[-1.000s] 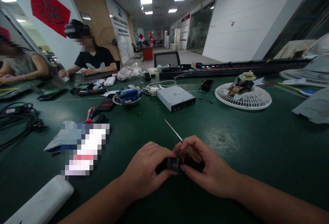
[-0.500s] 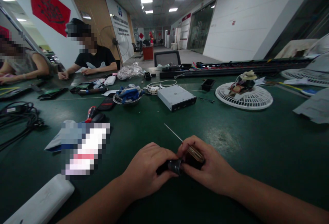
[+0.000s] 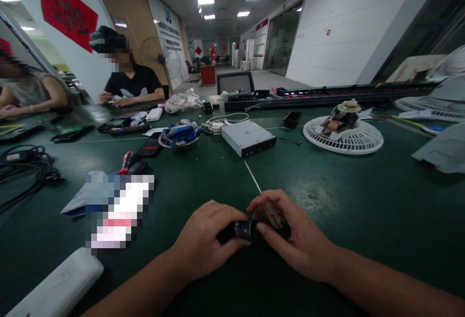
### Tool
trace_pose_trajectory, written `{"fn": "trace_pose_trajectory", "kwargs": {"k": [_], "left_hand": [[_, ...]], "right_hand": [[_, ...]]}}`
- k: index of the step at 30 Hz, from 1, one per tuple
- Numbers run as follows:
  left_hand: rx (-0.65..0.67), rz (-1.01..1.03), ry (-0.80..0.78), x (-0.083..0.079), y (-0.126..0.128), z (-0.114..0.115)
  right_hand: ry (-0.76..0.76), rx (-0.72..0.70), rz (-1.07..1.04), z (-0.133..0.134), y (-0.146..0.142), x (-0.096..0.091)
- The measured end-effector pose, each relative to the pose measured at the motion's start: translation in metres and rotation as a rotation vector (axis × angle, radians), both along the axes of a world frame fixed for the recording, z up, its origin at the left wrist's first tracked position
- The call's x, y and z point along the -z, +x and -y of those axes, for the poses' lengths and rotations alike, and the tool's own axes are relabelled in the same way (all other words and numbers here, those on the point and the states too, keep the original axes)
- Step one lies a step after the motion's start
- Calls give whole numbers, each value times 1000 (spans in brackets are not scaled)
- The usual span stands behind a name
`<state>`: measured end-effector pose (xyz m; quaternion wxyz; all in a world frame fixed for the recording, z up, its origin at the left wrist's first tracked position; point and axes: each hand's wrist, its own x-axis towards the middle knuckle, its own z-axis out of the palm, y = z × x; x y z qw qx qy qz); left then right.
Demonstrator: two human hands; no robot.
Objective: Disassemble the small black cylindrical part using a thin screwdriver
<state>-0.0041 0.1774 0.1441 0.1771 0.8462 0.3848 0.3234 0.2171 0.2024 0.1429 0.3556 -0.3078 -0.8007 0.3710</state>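
Both my hands meet low over the green table [image 3: 327, 196]. My left hand [image 3: 205, 242] is closed round a small dark cylindrical part [image 3: 241, 229] with a metal ring at its end. My right hand [image 3: 294, 237] pinches the other end of that part and also holds a thin screwdriver [image 3: 261, 196] with a brown handle; its bare shaft sticks up and away from me. What the screwdriver tip touches, if anything, is nothing: it points into the air.
A grey optical drive [image 3: 249, 137] lies ahead, a white fan grille [image 3: 343, 137] with a small motor to its right. A metal bowl [image 3: 179, 140], red-handled screwdriver [image 3: 127, 162], cables [image 3: 25, 164] and a white box [image 3: 58, 285] lie left. Two people sit at the far left.
The screwdriver shaft has swung from pointing up-left to more upright. My hands have stayed in the same place on the part.
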Motion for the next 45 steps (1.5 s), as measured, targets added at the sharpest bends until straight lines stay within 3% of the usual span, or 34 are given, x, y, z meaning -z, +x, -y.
{"fn": "trace_pose_trajectory", "kwargs": {"k": [5, 9, 18, 22, 28, 34, 38, 45], "left_hand": [[-304, 66, -93, -1, -1, -4], [-432, 132, -145, -1, -1, -8], [-372, 144, -79, 0, -2, -8], [-423, 127, -90, 0, -2, -8], [-399, 58, -63, 2, -3, -7], [-422, 43, -37, 2, -3, -6], [-388, 30, -3, 3, -3, -6], [-416, 52, 7, 3, -4, -7]], "right_hand": [[-70, 60, -275, -3, 3, 5], [9, 60, -386, -3, 5, 3], [-164, 108, -368, -2, 2, 6], [-165, 159, -364, -5, 1, 7], [-187, 72, -464, -6, 1, 8], [-172, 121, -404, -7, 1, 9], [-201, 69, -434, -7, 1, 6], [-117, 109, -413, -5, 0, 7]]}}
